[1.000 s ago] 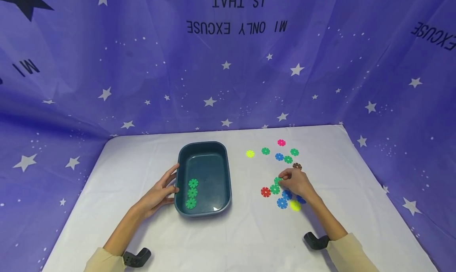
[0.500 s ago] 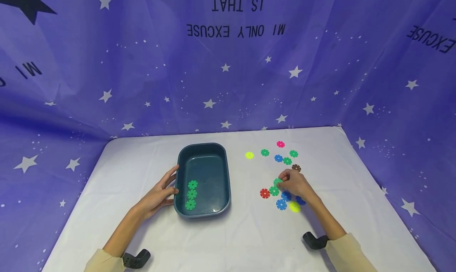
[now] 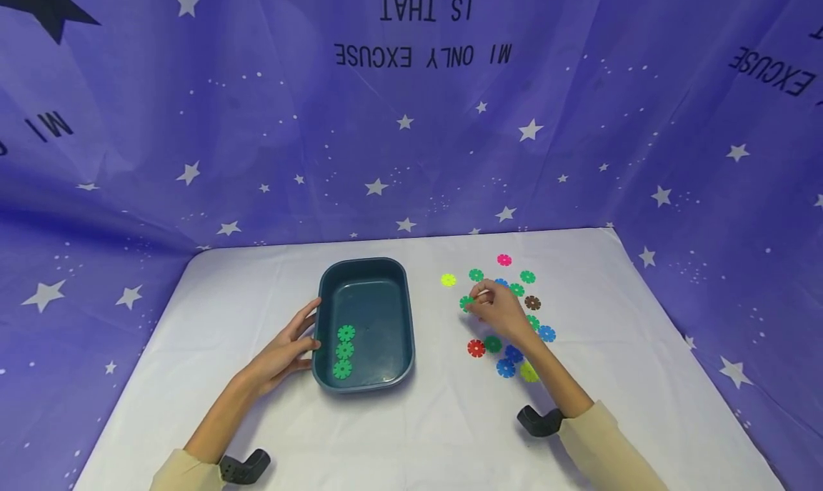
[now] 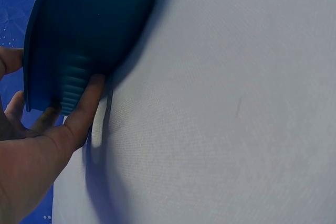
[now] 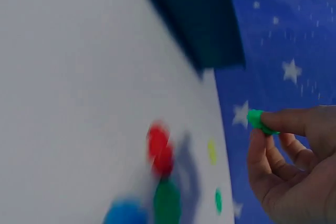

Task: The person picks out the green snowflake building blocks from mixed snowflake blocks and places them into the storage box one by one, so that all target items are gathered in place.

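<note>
A dark teal tray (image 3: 379,319) stands on the white table, with three green notched discs (image 3: 344,350) in a column at its left side. My left hand (image 3: 279,355) touches the tray's left wall; in the left wrist view the fingers of my left hand (image 4: 47,135) lie spread along the wall. Right of the tray, my right hand (image 3: 501,311) pinches a green disc (image 3: 466,304) between thumb and forefinger, raised over the table. The right wrist view shows that green disc (image 5: 256,119) at the fingertips of my right hand (image 5: 294,156).
Scattered right of the tray lie a red disc (image 3: 476,348), a brown one (image 3: 532,303), a pink one (image 3: 504,260), two yellow ones, and several blue and green ones. A purple curtain (image 3: 386,155) with stars hangs behind the table.
My right hand has lifted a green disc and moved left and away from me, toward the tray, uncovering a green and a blue disc. My left hand has stayed at the tray.
</note>
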### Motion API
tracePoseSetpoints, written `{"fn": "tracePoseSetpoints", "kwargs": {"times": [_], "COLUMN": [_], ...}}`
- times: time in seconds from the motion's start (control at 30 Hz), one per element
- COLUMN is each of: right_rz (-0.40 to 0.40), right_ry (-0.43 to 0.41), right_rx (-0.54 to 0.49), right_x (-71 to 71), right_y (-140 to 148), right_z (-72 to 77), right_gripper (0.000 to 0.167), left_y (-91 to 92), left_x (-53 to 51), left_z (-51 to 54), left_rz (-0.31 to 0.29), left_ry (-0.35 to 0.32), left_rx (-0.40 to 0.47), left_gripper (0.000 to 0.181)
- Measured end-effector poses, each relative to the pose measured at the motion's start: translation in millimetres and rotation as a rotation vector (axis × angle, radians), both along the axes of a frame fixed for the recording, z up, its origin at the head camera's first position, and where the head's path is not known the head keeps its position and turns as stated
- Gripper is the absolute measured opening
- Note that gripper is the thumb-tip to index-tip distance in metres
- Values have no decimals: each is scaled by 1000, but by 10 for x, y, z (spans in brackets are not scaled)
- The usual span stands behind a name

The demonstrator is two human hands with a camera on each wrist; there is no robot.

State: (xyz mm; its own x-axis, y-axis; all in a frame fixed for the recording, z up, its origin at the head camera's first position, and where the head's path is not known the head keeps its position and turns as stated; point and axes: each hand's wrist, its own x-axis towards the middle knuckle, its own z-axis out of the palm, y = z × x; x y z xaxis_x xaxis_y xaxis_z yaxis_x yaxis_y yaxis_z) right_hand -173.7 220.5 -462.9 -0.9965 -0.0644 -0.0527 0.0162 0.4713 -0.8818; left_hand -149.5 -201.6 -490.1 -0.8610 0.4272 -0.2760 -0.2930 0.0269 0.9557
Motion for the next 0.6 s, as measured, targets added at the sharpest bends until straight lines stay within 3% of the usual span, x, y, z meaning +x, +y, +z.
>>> {"fn": "tracePoseSetpoints", "kwargs": {"times": [0.17,0.27,0.37,0.6], "right_rz": [67,101,141,204], "right_ry": [19,8,4,22], "right_rx": [-182,-235,-241,-137], "right_x": [-99,-134,-150,-201], "right_y": [-453,-721,-959,-1373], "right_z": [100,130,147,146], "right_gripper": [14,13,14,15], "left_y": [-1,-2,-8,-8], "left_x": [13,21,23,9], "left_z": [-5,-13,-12,8], "left_rz": [5,10,10,-2], "left_ry": [-2,-7,-10,0], "left_rx": [6,14,18,2], "left_gripper": [86,86,86,85]}}
